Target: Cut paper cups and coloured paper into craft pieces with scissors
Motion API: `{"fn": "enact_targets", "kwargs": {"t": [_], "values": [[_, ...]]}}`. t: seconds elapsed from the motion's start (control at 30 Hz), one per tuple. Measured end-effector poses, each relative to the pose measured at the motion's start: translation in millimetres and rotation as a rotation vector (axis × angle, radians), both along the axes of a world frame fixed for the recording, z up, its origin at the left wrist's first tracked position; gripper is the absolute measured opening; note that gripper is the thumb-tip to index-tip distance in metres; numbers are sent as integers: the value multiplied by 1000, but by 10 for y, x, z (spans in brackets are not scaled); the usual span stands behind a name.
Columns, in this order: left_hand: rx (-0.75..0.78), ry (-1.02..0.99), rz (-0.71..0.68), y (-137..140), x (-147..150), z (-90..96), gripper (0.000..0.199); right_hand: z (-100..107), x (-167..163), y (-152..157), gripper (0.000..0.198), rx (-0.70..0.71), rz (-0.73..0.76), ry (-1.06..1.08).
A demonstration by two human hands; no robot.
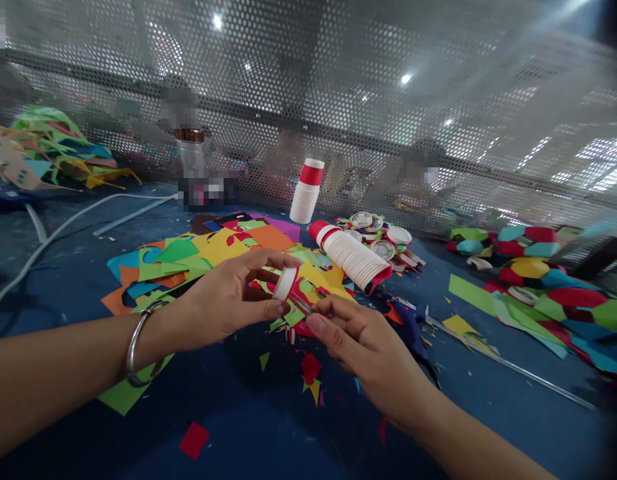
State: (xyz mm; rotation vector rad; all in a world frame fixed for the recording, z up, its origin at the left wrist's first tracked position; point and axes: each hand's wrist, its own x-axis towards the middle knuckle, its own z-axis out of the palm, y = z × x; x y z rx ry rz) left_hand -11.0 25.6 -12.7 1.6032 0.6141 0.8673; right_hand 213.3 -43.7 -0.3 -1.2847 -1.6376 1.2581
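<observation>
Left hand (pixel 215 303): thumb and fingers clamped on the white paper ring.
White paper ring (pixel 285 284): tilted, held over the middle of the blue desk (pixel 238 427).
Right hand (pixel 371 350): thumb and forefinger together on a thin tool (pixel 302 305), type unclear, pointing toward the ring.
Cup stacks: upright stack (pixel 307 193) near the desk's far edge; lying stack (pixel 355 260) on its side, nearer.
Coloured paper (pixel 221 250): heaped beyond the hands.
Red square (pixel 194 440): flat, toward the near edge.
Paper balls (pixel 578 300): by the right edge.

A white cable (pixel 45 241) crosses the blue tabletop (pixel 258 433) below a perforated screen (pixel 273 87).
</observation>
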Motion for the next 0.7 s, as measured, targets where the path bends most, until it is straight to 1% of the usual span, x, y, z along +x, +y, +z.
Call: {"fn": "enact_targets", "kwargs": {"t": [0.23, 0.4, 0.47, 0.6, 0.7], "values": [[18, 40, 12, -35, 6, 22, 52, 14, -9, 1, 33, 37, 23, -18], [62, 43, 22, -54, 5, 32, 49, 25, -11, -7, 29, 53, 34, -18], [99, 54, 34, -64, 0, 40, 46, 31, -14, -14, 29, 44, 44, -17], [232, 101, 55, -62, -20, 41, 45, 43, -28, -22, 28, 39, 50, -17], [279, 129, 89, -50, -33, 31, 44, 40, -24, -18, 29, 44, 45, -12]]}}
